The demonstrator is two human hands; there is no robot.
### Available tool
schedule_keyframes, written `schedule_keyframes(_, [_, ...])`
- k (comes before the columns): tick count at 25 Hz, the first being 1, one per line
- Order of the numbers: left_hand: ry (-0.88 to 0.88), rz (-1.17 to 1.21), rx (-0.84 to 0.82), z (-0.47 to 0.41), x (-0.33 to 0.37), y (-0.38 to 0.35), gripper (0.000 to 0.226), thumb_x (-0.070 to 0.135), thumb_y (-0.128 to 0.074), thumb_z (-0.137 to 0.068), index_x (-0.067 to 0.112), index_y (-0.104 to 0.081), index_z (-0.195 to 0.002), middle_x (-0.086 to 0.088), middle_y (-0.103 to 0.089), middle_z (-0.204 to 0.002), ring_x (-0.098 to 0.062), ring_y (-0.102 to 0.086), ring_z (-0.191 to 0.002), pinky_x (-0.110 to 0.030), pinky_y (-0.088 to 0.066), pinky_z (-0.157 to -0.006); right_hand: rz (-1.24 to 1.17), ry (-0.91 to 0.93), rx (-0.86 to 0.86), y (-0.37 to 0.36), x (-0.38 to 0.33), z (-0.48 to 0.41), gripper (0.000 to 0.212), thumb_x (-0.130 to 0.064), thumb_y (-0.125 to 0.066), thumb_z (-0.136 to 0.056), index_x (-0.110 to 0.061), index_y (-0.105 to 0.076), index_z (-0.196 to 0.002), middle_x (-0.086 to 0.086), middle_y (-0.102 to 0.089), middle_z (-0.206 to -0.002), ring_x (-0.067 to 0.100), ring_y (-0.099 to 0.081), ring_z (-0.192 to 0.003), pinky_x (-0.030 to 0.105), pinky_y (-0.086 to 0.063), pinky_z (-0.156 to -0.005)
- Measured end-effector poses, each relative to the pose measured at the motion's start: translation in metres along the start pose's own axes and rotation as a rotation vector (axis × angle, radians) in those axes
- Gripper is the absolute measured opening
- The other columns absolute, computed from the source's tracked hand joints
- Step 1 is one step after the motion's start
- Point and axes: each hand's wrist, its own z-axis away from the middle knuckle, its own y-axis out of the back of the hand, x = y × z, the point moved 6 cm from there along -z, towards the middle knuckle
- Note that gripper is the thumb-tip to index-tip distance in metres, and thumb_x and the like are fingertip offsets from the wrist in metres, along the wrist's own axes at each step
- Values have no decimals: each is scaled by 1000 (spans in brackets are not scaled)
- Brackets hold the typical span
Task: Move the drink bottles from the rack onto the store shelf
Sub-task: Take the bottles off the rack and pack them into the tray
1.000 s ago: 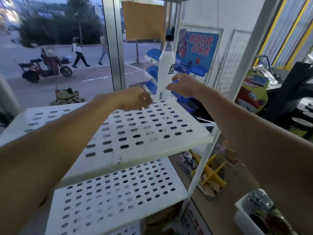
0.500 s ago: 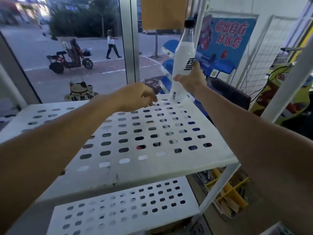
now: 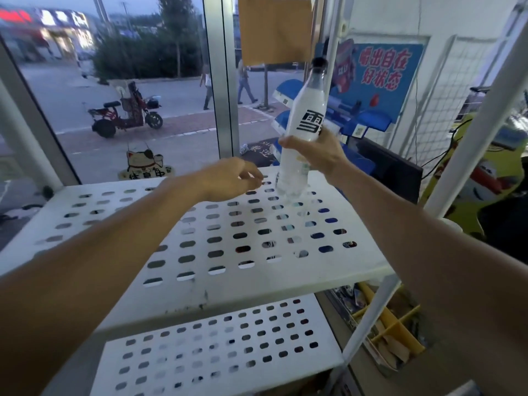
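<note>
Now the bottle point(image 3: 303, 130) has come up off the perforated white rack point(image 3: 285, 270): half a second ago its base sat on the back corner of the top tier, and here it hangs tilted, cap leaning right, with the base just above the holes. My right hand point(image 3: 315, 154) is wrapped around its lower middle, fingers closed firmly on the white body below the black label. My left hand point(image 3: 231, 181) hovers just beside the bottle's base over the same tier, fingers loosely curled and holding nothing. I read this as the lift completed, so the carry to the store shelf can begin; I cannot make out that shelf for certain from here. I see no other bottle on either visible tier, so this may well be the last one to move.
</note>
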Motion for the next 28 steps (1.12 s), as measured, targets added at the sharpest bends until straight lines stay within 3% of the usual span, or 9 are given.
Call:
schedule_keyframes(5, [-5, 127, 11, 11, 12, 6, 56, 54, -51, -91, 21, -47, -137, 1, -60, -122, -18, -59, -108, -40, -46, -101, -197, -163, -4, -8, -4, 21, 52, -30, -82, -74, -13, -59, -118, 9, -70, -106, 22, -69, -94, 39, -60, -76])
schedule_keyframes(10, [-31, 491, -61, 24, 33, -3, 70, 76, -52, -77, 19, -60, -118, -1, -69, -110, -20, -68, -97, -41, -55, -92, -249, -305, -90, -19, -22, 47, 48, -45, -70, -85, -9, -60, -114, 11, -71, -101, 24, -71, -83, 30, -58, -63])
schedule_keyframes(13, [10, 571, -29, 33, 28, 0, 49, 55, -68, -79, 16, -60, -107, -4, -69, -102, -19, -72, -86, -35, -60, -78, -287, -333, -244, -26, -31, 68, 35, -44, -53, -95, -13, -57, -110, 14, -65, -101, 26, -66, -85, 34, -58, -69])
schedule_keyframes(15, [35, 662, -67, 44, 23, -4, 36, 39, -73, -79, 19, -58, -104, -3, -70, -100, -16, -73, -81, -30, -60, -72, -260, -311, -272, -25, -37, 82, 25, -37, -55, -96, -14, -58, -106, 14, -65, -103, 27, -67, -88, 37, -59, -78])
schedule_keyframes(18, [39, 750, -101, 64, 13, -8, 44, 29, -76, -77, 18, -55, -114, -6, -69, -109, -21, -72, -91, -37, -58, -82, -257, -238, -313, -26, -47, 101, 19, -23, -62, -94, -15, -60, -111, 10, -70, -104, 28, -70, -94, 41, -59, -84])
schedule_keyframes(22, [-13, 855, -113, 89, 9, -9, 47, 18, -75, -78, 17, -54, -120, -5, -67, -115, -25, -66, -104, -44, -53, -93, -266, -193, -353, -27, -58, 127, 36, -10, -66, -90, -9, -58, -125, 12, -69, -118, 31, -69, -106, 42, -58, -90])
schedule_keyframes(28, [-77, 814, -21, 111, 20, -26, 53, 28, -82, -70, 23, -60, -117, 5, -66, -116, -17, -63, -108, -43, -50, -96, -241, -147, -164, -10, -56, 170, 54, -15, -75, -82, -6, -51, -130, 10, -70, -113, 23, -72, -96, 35, -60, -79])
